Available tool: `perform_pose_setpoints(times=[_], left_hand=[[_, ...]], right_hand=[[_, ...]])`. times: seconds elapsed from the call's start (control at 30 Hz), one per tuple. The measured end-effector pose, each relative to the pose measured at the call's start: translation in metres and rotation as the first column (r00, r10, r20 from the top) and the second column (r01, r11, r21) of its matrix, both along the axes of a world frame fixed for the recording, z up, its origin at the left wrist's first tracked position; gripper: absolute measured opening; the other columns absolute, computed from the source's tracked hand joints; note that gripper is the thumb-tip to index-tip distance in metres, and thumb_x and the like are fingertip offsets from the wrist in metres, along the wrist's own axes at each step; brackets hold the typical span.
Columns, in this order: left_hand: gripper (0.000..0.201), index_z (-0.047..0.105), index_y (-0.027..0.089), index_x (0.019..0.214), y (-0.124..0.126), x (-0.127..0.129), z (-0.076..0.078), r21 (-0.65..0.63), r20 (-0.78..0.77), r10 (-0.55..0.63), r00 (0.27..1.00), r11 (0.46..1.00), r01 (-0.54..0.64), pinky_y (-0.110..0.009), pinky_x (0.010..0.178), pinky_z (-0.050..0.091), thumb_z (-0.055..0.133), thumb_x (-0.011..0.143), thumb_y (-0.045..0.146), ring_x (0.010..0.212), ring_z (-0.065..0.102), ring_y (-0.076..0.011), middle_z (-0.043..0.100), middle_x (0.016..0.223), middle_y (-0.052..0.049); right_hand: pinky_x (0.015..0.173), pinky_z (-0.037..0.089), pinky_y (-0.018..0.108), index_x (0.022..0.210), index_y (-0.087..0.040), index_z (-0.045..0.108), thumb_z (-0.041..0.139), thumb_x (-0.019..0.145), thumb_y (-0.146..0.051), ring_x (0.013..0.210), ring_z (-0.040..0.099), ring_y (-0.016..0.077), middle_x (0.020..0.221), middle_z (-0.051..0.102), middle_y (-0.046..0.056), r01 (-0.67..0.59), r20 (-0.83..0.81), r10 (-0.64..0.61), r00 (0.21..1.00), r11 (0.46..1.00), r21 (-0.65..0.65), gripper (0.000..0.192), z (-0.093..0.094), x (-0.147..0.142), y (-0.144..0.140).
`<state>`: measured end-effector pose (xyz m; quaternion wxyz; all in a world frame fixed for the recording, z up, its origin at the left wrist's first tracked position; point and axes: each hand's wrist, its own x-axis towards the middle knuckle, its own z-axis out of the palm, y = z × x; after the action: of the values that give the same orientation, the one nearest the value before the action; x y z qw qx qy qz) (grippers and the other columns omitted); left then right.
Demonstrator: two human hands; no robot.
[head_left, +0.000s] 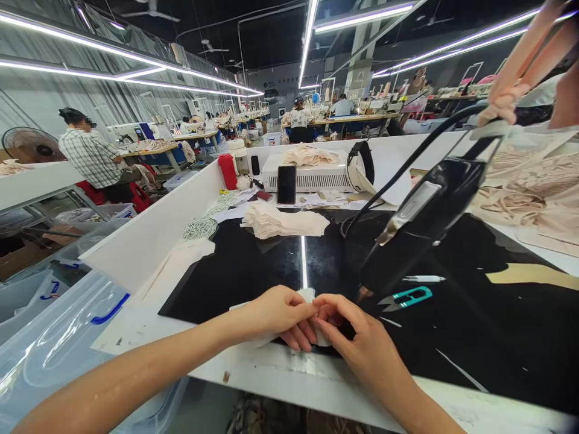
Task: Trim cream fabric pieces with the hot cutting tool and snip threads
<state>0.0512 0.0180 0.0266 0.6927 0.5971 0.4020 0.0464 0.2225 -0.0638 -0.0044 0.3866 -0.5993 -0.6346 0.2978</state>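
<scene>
Beside hanging black tool and teal snips, left hand and right hand pinching white fabric piece.

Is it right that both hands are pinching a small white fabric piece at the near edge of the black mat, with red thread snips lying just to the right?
Not quite. In the head view the thread snips are teal, not red. The rest holds: left hand and right hand pinch the white fabric piece at the black mat's near edge.

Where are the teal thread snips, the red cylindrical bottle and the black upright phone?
Teal thread snips (409,297), head view, on the handle loop.
Red cylindrical bottle (227,172), head view, mid-body.
Black upright phone (286,184), head view, centre of the screen.
</scene>
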Motion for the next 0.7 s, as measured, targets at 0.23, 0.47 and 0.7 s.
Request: perform_pose_setpoints(times=[0.23,0.47,0.7], left_hand=[[0.043,0.071,0.013,0.085,-0.001,0.000,0.008,-0.144,-0.017,0.086,0.996,0.986,-0.087,-0.019,0.057,0.052,0.079,0.069,0.052,0.070,0.070,-0.0136,0.072,0.073,-0.005],[0.039,0.069,0.014,0.081,-0.005,-0.004,0.003,-0.137,0.039,0.147,0.988,0.981,-0.140,-0.019,0.059,0.054,0.082,0.066,0.047,0.072,0.072,-0.0144,0.074,0.079,-0.007],[0.035,0.067,0.014,0.083,-0.008,-0.009,0.002,-0.107,0.083,0.152,0.985,0.984,-0.143,-0.022,0.063,0.056,0.083,0.070,0.043,0.076,0.072,-0.0156,0.074,0.089,-0.008]], right_hand=[[0.067,0.044,0.024,0.098,-0.030,0.066,0.063,0.084,-0.029,0.069,0.057,0.0141,0.079,0.068,-0.005,0.035,-0.066,-0.037,0.997,0.999,-0.020,0.014,0.004,-0.007,-0.003],[0.067,0.046,0.025,0.100,-0.028,0.065,0.061,0.087,-0.043,0.069,0.058,0.0148,0.082,0.069,-0.003,0.025,-0.080,-0.029,0.996,0.999,-0.042,0.020,-0.004,0.001,-0.008],[0.065,0.045,0.026,0.099,-0.026,0.065,0.053,0.089,-0.051,0.070,0.060,0.0165,0.079,0.069,-0.001,0.024,-0.037,-0.030,0.999,0.988,-0.155,0.029,0.003,0.006,-0.007]])
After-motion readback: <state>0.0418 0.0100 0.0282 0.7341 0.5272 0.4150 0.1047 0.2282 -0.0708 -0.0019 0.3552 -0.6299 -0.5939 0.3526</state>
